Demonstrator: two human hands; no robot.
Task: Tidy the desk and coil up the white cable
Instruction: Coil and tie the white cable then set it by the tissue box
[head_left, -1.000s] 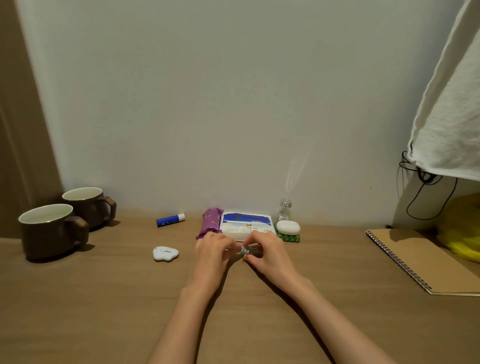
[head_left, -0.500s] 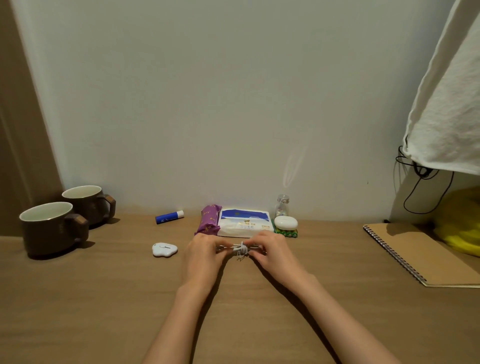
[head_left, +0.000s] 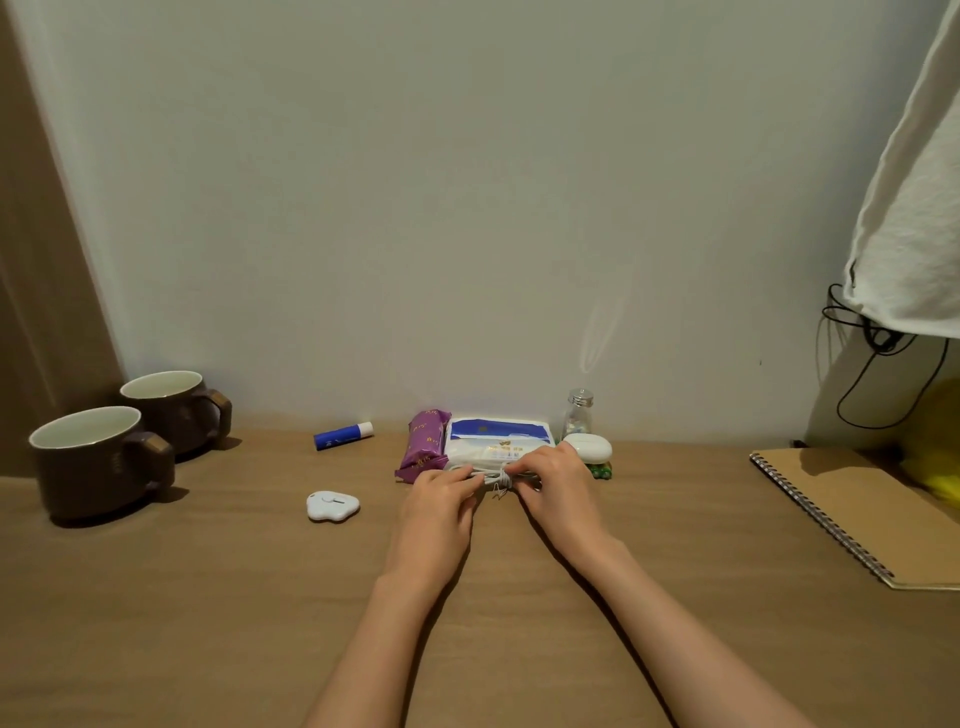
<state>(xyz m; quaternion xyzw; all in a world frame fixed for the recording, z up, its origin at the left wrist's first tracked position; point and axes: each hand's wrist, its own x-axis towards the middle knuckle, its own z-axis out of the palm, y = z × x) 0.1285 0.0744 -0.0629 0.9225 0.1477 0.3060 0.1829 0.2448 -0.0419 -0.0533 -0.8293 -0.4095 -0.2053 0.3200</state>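
Head view: I see both hands meeting mid-desk (head_left: 675, 597) over the cable (head_left: 496, 475). My left hand (head_left: 439, 506) has its fingers curled shut around one end of the bundled white loops; my right hand (head_left: 558, 488) pinches the other end, fingers closed. The cable's middle is wound tight, with a short end sticking down. It sits just in front of the tissue pack (head_left: 496, 441), beside the purple packet (head_left: 423, 449). Two mugs (head_left: 98, 462) stand far left, a glue stick (head_left: 343, 435) and a white tag (head_left: 332, 505) between, a notebook (head_left: 857, 509) at right.
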